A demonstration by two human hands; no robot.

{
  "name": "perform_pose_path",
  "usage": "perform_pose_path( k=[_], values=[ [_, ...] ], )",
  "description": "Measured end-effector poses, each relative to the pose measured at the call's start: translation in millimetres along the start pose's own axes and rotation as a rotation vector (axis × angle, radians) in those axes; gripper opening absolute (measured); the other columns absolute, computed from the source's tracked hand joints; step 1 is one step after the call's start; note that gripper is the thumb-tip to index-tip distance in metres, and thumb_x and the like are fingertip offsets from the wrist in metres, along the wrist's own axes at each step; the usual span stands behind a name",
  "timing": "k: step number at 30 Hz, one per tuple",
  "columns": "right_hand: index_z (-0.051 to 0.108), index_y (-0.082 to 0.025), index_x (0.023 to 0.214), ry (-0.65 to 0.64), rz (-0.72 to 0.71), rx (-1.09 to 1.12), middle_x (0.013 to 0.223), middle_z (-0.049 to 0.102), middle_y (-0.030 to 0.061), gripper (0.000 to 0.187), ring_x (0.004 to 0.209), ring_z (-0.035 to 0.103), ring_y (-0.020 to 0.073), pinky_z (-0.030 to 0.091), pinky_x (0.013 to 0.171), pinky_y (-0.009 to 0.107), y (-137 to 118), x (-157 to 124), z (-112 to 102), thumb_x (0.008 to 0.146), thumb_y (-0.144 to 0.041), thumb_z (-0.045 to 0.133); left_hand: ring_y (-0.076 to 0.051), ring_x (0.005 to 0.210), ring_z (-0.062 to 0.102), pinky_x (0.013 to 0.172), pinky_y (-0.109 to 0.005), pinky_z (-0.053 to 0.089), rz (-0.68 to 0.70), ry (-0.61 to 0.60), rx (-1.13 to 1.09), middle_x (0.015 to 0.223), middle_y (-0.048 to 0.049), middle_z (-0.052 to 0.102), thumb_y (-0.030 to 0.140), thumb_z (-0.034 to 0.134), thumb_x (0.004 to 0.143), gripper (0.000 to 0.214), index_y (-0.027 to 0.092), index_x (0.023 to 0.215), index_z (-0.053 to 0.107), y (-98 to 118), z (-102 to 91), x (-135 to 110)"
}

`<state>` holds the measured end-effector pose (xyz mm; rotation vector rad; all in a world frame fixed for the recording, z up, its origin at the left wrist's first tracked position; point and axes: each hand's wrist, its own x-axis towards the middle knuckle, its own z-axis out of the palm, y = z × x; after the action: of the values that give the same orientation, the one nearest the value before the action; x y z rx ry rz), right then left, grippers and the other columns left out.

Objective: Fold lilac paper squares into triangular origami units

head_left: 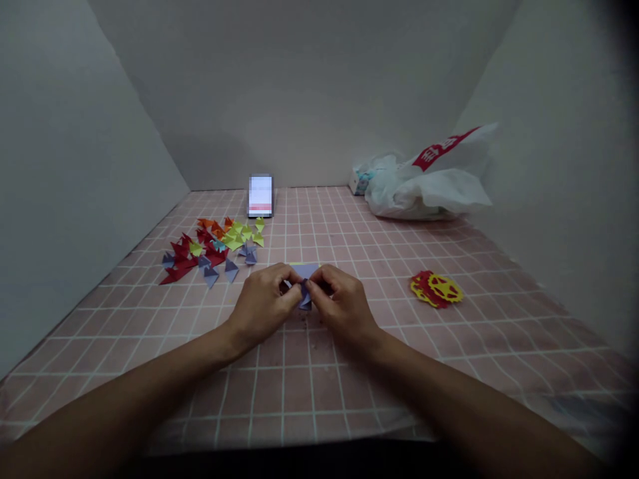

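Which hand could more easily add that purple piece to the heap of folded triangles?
Probably the left hand: the colourful pile lies on its side, while the right hand would need to cross over. Both pinch the purple paper.

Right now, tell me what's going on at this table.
A person's left hand and right hand pinch a small purple paper piece together over the pink checked tablecloth. A pile of folded colored triangles lies to the left, a red and yellow paper cutout to the right.
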<state>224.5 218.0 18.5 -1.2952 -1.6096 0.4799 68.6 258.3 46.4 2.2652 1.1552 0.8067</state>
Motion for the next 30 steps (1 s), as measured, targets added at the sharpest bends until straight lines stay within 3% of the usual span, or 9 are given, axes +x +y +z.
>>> perform_pose_path(
  k=[6,11,17,30],
  values=[
    [0.059,-0.019,0.071,-0.006,0.071,0.073,0.069,0.061,0.0008,0.015,0.065,0.055,0.0146,0.040,0.060,0.028,-0.5,1.4,0.0,0.086,-0.014,0.057,-0.016,0.066,0.061,0.060,-0.027,0.044,-0.092,-0.037,-0.136,0.073,-0.0025,0.068,0.015,0.057,0.078,0.011,0.017,0.079,0.068,-1.2,-2.6,2.1],
    [0.059,-0.018,0.071,-0.011,0.125,0.123,0.068,0.060,0.0007,0.016,0.065,0.055,0.0144,0.041,0.061,0.028,-0.1,2.6,-1.0,0.087,-0.017,0.056,-0.014,0.062,0.059,0.063,-0.028,0.050,-0.237,-0.166,-0.542,0.066,-0.0012,0.062,0.031,0.056,0.088,0.022,0.015,0.076,0.065,-4.8,0.2,3.5],
    [0.057,-0.019,0.072,-0.015,0.124,0.158,0.069,0.058,-0.0001,0.016,0.065,0.054,0.0141,0.041,0.061,0.027,2.9,3.0,-1.9,0.088,-0.019,0.054,-0.010,0.062,0.058,0.066,-0.025,0.049,-0.448,-0.210,-0.915,0.070,0.0000,0.063,0.034,0.069,0.080,0.021,0.014,0.076,0.064,-9.0,7.4,5.3],
    [0.057,-0.019,0.072,-0.018,0.132,0.204,0.068,0.058,-0.0003,0.016,0.065,0.053,0.0137,0.041,0.060,0.027,3.4,2.7,-1.4,0.088,-0.022,0.055,-0.010,0.061,0.060,0.067,-0.026,0.051,-0.468,-0.193,-0.923,0.069,0.0003,0.064,0.027,0.071,0.078,0.014,0.014,0.075,0.067,-7.6,6.0,6.0]
  ],
)
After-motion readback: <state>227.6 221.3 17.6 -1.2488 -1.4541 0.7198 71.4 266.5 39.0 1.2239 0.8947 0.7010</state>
